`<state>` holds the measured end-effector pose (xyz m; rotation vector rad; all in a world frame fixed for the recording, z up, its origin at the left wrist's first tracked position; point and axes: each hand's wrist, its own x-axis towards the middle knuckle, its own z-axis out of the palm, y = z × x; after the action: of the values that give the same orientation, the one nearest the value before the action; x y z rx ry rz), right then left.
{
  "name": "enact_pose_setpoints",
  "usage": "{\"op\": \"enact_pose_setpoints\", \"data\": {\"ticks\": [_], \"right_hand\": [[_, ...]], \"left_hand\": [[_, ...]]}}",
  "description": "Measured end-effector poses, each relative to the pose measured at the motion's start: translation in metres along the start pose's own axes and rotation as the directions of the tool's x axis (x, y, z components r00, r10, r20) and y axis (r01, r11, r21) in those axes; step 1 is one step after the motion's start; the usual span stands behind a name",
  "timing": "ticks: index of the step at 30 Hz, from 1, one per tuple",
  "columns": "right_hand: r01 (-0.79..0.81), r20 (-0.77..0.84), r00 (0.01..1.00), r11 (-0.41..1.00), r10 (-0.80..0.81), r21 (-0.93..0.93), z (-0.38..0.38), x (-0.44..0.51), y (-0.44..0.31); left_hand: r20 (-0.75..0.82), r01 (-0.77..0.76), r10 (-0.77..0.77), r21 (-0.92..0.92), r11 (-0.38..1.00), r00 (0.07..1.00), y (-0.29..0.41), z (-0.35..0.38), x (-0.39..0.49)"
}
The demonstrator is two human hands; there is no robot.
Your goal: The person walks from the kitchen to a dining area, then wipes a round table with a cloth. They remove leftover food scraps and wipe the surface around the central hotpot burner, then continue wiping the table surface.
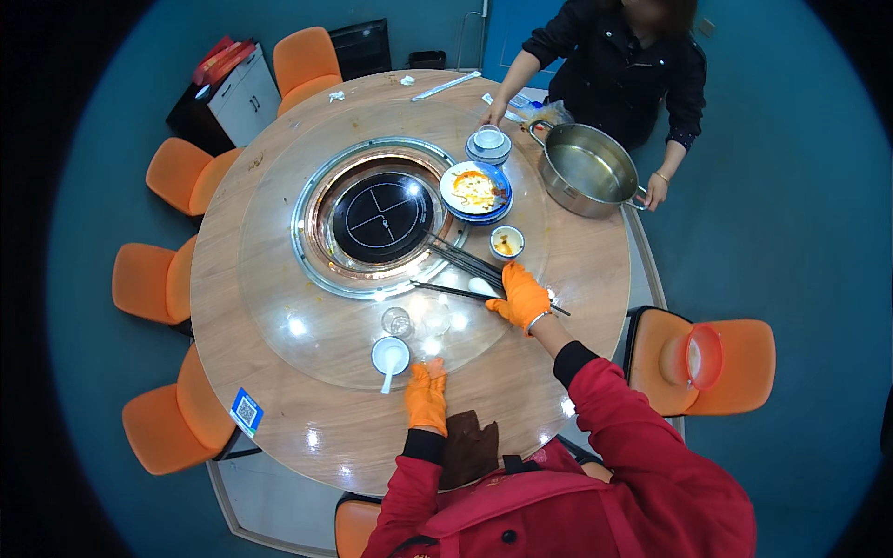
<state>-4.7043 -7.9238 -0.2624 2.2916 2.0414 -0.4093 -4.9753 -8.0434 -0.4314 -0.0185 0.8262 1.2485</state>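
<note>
My right hand (524,296), in an orange glove, is closed over a bundle of black chopsticks (464,259) on the glass turntable (293,328). A white spoon (483,287) lies by its fingers, and a small bowl (507,242) with brown residue stands just beyond. My left hand (427,397), gloved too, rests at the turntable's near edge with nothing visible in it. Left of its fingertips is a white bowl (389,354) with a white spoon (391,364) in it. A clear glass (398,322) stands behind that bowl. Stacked plates (476,190), the top one smeared with food, sit farther back.
Across the table, a person (621,70) holds a large steel pot (593,171) and touches stacked dishes (488,148). A black induction hob (384,217) is set mid-table. A brown cloth (471,450) lies near me. Orange chairs (143,282) surround the table; one bears a red container (703,357).
</note>
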Motion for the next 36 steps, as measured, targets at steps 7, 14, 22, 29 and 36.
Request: {"op": "enact_pose_setpoints", "data": {"ticks": [7, 14, 22, 29, 36], "right_hand": [[-0.037, -0.086, 0.996, 0.998, 0.032, -0.058, 0.021, 0.028, 0.024], [-0.021, -0.137, 0.99, 0.966, -0.015, -0.256, 0.044, 0.067, 0.044], [0.024, -0.108, 0.992, 0.95, -0.061, -0.31, 0.034, 0.085, 0.066], [0.096, -0.1, 0.987, 0.957, -0.128, -0.273, 0.028, 0.096, 0.08], [0.209, -0.13, 0.951, 0.894, -0.28, -0.396, 0.041, 0.088, 0.088]], "left_hand": [[0.005, 0.07, -0.07, -0.133, 0.989, 0.998, -0.066, 0.026, -0.011], [0.04, 0.023, -0.016, -0.194, 0.981, 0.999, -0.136, 0.028, 0.008], [0.155, -0.091, 0.112, -0.134, 0.987, 0.982, -0.19, 0.05, 0.019], [0.268, 0.095, -0.117, 0.094, 0.991, 0.956, -0.185, 0.06, -0.049], [-0.006, -0.247, 0.412, 0.793, 0.557, 0.911, -0.092, 0.077, -0.125]]}}
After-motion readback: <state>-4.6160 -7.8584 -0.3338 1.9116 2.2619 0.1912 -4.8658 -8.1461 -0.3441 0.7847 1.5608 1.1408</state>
